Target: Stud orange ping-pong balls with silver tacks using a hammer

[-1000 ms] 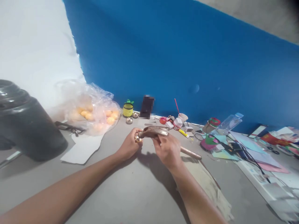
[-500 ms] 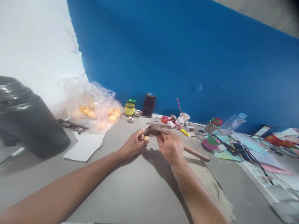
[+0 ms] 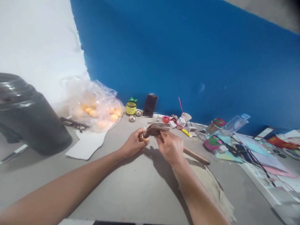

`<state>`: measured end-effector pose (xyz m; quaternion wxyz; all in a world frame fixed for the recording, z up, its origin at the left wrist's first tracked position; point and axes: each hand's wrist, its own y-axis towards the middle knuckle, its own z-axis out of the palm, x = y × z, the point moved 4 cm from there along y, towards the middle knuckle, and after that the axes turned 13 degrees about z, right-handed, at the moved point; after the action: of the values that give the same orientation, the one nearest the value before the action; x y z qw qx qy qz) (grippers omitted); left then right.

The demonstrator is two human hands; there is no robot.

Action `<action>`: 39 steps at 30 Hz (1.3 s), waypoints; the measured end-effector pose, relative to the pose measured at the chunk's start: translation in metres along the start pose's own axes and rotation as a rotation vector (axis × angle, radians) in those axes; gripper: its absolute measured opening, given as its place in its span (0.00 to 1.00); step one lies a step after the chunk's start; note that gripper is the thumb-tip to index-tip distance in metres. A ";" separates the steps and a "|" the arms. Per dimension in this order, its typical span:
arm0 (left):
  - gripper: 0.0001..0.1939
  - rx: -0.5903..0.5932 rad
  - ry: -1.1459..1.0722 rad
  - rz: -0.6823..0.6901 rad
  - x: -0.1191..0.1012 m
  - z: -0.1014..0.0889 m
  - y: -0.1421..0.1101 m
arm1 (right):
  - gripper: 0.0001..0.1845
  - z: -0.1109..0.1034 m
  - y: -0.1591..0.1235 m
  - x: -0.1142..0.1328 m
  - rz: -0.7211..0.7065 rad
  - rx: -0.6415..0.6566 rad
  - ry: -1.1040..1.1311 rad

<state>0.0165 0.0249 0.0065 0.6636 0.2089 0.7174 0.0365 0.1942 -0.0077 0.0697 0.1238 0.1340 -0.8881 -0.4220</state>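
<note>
In my right hand, closed near the head, is a hammer. Its wooden handle sticks out past the hand toward the lower right. My left hand pinches a small round gold-and-orange piece, partly covered by the fingers. One end of the hammer's head meets this piece or lies right over it; I cannot tell whether they touch. Beyond my left hand, two shiny gold balls rest on the grey table. A tan cloth lies under my right forearm.
A large dark flask stands at the left, near glasses, white paper and a clear bag of orange balls. A yellow pot and a dark phone stand by the blue wall. Papers, cables and a clear bottle crowd the right.
The hammer's head has dipped slightly at its left end, closer over the small piece. Both hands stay nearly in place, and the view has shifted a little.
</note>
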 end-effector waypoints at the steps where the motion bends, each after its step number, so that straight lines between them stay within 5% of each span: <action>1: 0.16 -0.006 0.010 0.005 0.000 0.000 0.000 | 0.09 0.001 0.000 0.001 -0.009 0.023 0.000; 6: 0.17 -0.042 0.174 0.056 -0.001 -0.003 0.001 | 0.11 -0.002 0.000 -0.002 0.052 -0.027 -0.011; 10: 0.14 -0.033 0.207 0.129 -0.005 -0.003 0.001 | 0.11 0.001 -0.001 0.000 0.022 0.060 -0.021; 14: 0.16 -0.009 0.163 0.110 -0.004 -0.002 0.001 | 0.11 -0.003 -0.001 0.000 0.034 -0.023 -0.011; 28: 0.34 0.047 0.196 0.209 -0.008 0.001 -0.002 | 0.10 0.003 0.001 -0.007 0.129 0.158 0.008; 33: 0.39 0.021 0.248 0.201 -0.004 0.000 -0.002 | 0.09 -0.002 0.002 -0.007 0.171 0.051 0.025; 39: 0.39 -0.043 0.208 0.174 -0.009 -0.004 0.000 | 0.11 0.006 0.000 -0.006 0.173 0.200 -0.028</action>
<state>0.0130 0.0224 0.0157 0.5844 0.2510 0.7605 0.1306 0.1980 -0.0016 0.0653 0.1332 0.0627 -0.9356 -0.3210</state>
